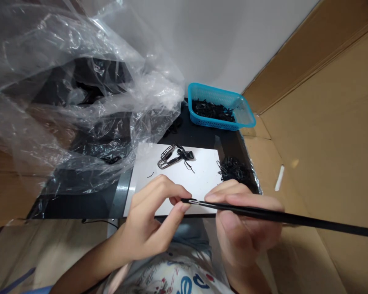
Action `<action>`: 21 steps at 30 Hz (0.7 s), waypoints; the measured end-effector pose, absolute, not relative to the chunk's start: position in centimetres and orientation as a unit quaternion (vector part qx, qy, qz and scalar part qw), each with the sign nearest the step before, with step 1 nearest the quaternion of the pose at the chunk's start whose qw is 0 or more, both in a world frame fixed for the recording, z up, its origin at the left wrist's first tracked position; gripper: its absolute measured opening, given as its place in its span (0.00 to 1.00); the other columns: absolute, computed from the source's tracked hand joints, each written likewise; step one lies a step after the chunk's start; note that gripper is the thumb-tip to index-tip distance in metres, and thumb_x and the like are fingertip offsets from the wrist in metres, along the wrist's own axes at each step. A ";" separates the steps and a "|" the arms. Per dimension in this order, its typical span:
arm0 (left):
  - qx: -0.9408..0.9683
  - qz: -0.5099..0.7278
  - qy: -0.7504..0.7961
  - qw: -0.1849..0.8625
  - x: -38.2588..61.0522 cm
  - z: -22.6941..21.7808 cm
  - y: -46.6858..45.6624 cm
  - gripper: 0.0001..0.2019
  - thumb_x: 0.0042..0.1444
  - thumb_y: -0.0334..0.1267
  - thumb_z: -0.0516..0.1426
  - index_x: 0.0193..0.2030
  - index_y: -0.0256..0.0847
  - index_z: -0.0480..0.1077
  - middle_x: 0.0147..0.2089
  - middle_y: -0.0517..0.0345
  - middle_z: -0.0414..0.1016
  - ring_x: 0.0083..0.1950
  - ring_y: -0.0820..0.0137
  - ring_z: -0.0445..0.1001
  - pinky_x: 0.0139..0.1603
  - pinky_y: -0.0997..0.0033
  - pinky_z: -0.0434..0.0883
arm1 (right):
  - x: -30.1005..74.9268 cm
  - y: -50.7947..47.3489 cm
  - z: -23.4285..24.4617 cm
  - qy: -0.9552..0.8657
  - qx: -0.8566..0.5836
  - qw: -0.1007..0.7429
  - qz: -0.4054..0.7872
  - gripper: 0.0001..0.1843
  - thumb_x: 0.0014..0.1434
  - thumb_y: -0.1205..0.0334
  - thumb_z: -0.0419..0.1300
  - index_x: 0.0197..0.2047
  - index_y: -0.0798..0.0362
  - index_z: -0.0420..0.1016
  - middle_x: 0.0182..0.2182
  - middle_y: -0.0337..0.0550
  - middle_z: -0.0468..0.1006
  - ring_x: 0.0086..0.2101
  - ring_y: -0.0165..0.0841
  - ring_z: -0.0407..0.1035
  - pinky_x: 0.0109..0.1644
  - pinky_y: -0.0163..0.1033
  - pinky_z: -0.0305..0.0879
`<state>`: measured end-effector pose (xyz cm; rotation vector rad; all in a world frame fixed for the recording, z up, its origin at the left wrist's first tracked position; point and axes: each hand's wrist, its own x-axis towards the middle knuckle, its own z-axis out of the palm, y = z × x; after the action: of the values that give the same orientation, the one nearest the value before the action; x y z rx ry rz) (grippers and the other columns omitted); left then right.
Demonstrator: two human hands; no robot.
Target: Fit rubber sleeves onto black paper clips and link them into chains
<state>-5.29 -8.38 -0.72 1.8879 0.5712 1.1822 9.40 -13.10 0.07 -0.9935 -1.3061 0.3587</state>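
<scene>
My left hand (153, 216) is closed in a pinch, thumb against fingertip, on a small black piece (185, 200) whose far end is hidden by the fingers. My right hand (248, 224) grips a long slim black tool (309, 221) with a silver tip. That tip meets the small black piece, and the tool's back end runs out of view at the right. Both hands are above the near part of a white sheet of paper (202, 183). On the paper, beyond the hands, lies a tangle of thin black loops and small black parts (179, 156).
A heap of black loops (233, 169) lies right of the paper on the black tabletop (202, 134). Behind it stands a blue basket (247, 112) holding many black pieces. Clear plastic sheeting (110, 110) bunches over the left side. A cardboard wall (331, 122) rises on the right.
</scene>
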 end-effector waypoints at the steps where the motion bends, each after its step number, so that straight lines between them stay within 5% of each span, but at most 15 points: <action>1: 0.749 0.468 0.227 0.410 -5.3 -0.8 -8.4 0.13 0.53 0.21 0.56 0.44 0.37 0.68 0.33 0.56 0.69 0.33 0.72 0.67 0.34 0.71 0.65 | 9.3 -13.1 0.1 -0.576 -0.417 0.684 0.163 0.14 0.57 0.72 0.52 0.46 0.50 0.66 0.31 0.39 0.75 0.28 0.33 0.68 0.30 0.43 0.66; 8: 0.743 0.468 0.224 0.422 -5.5 -1.0 -8.5 0.13 0.54 0.20 0.56 0.44 0.37 0.68 0.34 0.57 0.69 0.34 0.72 0.67 0.35 0.71 0.64 | 8.8 -12.8 0.4 -0.506 -0.410 0.722 0.232 0.15 0.53 0.75 0.54 0.42 0.50 0.70 0.28 0.38 0.76 0.28 0.32 0.69 0.30 0.40 0.66; 16: 0.711 0.470 0.231 0.470 -5.2 -1.5 -8.4 0.08 0.57 0.24 0.54 0.41 0.40 0.68 0.31 0.58 0.68 0.32 0.72 0.65 0.33 0.70 0.62 | 9.5 -10.9 0.2 -0.299 -0.390 0.664 0.564 0.03 0.48 0.65 0.53 0.29 0.51 0.67 0.17 0.33 0.67 0.18 0.27 0.61 0.20 0.31 0.59; 21: 0.701 0.473 0.246 0.473 -5.3 -1.9 -8.2 0.06 0.58 0.27 0.55 0.40 0.41 0.69 0.30 0.58 0.68 0.32 0.71 0.65 0.33 0.70 0.63 | 10.3 -11.2 -0.7 -0.315 -0.408 0.720 0.464 0.03 0.50 0.67 0.54 0.29 0.52 0.69 0.19 0.34 0.68 0.20 0.26 0.64 0.21 0.29 0.60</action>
<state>-5.29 -8.17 -1.88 1.7158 0.6029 1.1580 10.25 -11.17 -0.72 -0.9024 -0.6958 1.0251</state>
